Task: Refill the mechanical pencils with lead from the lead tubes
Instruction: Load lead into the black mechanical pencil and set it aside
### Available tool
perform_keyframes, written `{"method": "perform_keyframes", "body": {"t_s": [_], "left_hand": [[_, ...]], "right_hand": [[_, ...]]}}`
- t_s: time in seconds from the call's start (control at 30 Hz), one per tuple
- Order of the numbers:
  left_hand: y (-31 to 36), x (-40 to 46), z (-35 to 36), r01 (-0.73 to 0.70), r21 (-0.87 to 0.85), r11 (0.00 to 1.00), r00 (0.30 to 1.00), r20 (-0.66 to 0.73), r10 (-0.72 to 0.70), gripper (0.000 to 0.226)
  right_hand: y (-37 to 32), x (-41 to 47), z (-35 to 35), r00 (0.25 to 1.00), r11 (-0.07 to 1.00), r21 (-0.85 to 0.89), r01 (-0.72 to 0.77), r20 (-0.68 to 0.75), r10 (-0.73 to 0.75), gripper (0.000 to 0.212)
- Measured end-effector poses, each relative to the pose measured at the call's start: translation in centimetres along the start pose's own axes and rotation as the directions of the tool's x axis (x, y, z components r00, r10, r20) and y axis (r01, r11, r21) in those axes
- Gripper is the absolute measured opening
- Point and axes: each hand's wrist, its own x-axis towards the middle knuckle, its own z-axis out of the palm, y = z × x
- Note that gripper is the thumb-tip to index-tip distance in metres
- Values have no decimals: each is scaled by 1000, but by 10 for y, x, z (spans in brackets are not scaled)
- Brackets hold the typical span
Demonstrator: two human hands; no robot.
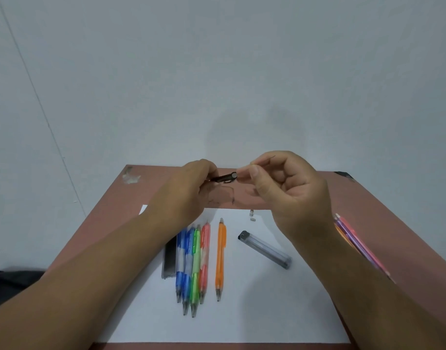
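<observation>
My left hand [191, 188] grips a dark mechanical pencil [225, 177] held above the table, its open back end pointing right. My right hand [287, 190] pinches a thin lead [267, 159] between thumb and forefinger right at that end. On the white paper [254, 311] lie two blue pencils [184, 261], a green pencil [195, 266], a pink pencil [204, 258] and an orange pencil [220, 258], tips toward me. A clear lead tube [264, 248] lies to their right. A dark lead tube [169, 258] lies left of the blue pencils.
Two small grey caps [252, 215] rest at the paper's far edge. A bundle of pink and purple pencils [355, 238] lies on the brown table [130, 195] beside my right forearm. A pale wall rises behind the table.
</observation>
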Motion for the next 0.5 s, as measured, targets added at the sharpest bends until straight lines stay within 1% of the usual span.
{"method": "perform_keyframes", "body": {"t_s": [0.1,0.23,0.37,0.5], "left_hand": [[-2,0,1,-17,12,1000,1000,-17,17,9],[-7,1,3,-29,10,1000,999,-30,29,10],[-10,2,4,-57,23,998,997,-44,58,10],[-12,1,4,-83,24,996,994,-65,84,11]], "right_hand": [[1,-1,1,999,998,-45,50,16,-49,7],[3,0,0,992,985,-120,120,44,-116,9],[6,1,-1,988,967,-201,155,61,-145,9],[7,1,-2,985,956,-237,173,63,-163,7]]}}
